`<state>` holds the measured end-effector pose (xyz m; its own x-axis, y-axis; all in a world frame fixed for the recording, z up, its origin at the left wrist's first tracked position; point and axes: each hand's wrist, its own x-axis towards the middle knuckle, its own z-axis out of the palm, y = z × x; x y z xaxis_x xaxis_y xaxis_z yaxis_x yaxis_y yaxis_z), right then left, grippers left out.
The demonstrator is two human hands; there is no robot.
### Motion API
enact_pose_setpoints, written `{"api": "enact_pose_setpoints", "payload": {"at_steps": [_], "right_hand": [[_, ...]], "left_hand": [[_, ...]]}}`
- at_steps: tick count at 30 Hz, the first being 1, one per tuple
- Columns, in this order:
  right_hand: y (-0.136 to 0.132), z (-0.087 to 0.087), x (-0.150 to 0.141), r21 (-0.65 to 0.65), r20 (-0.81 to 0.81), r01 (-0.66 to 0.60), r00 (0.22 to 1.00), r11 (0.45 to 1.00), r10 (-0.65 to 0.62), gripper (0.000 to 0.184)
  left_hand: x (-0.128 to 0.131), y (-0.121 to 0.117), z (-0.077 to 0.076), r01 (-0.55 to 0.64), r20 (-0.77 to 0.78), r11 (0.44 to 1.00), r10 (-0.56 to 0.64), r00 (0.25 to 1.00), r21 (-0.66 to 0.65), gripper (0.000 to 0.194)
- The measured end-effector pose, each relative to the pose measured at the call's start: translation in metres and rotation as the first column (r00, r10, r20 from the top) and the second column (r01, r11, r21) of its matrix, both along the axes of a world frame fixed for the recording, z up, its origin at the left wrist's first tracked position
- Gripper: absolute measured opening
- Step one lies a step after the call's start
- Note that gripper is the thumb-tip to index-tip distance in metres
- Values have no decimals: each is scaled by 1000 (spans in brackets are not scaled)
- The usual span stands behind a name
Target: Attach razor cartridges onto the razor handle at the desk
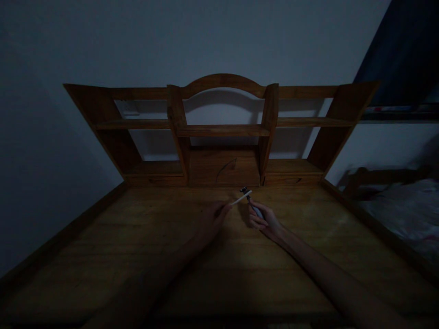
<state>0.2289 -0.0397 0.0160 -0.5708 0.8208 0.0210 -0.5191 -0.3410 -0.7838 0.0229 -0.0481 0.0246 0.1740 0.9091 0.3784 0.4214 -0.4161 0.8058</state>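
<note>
Between the fingers of my left hand [216, 215] is a slim white stick [242, 197], closed in a pinch near its lower end. It slants up to the right, and its far end crosses in front of the razor's neck. My right hand [262, 217] is wrapped round the grey handle of a razor [256, 211], whose dark head points up and to the left. Whether the stick touches the razor I cannot tell. Both hands are above the wooden desk [154, 246], and dim light hides fine detail.
A wooden shelf unit [222, 131] with several compartments stands along the desk's back, against a pale wall [212, 41]. Low side rails [373, 224] edge the desk. On the right, beyond the rail, lies a pale crumpled cloth or bag [408, 210]; a dark window [404, 59] is above.
</note>
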Motion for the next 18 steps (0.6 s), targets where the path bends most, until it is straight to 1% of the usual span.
{"api": "enact_pose_setpoints", "payload": {"at_steps": [4,10,14,18], "right_hand": [[-3,0,-1,33,48,32,998,999,-34,33],[-1,-2,-1,39,94,102,990,994,-106,32],[-2,-2,-1,53,109,140,983,989,-145,31],[-2,-4,-1,52,120,133,983,990,-139,28]], "left_hand": [[-1,4,-2,-3,-3,999,3,1000,-36,36],[1,1,0,-65,15,998,65,998,-7,34],[1,0,1,-116,76,993,116,990,-3,37],[-6,9,-2,-179,148,982,185,972,-53,42]]}}
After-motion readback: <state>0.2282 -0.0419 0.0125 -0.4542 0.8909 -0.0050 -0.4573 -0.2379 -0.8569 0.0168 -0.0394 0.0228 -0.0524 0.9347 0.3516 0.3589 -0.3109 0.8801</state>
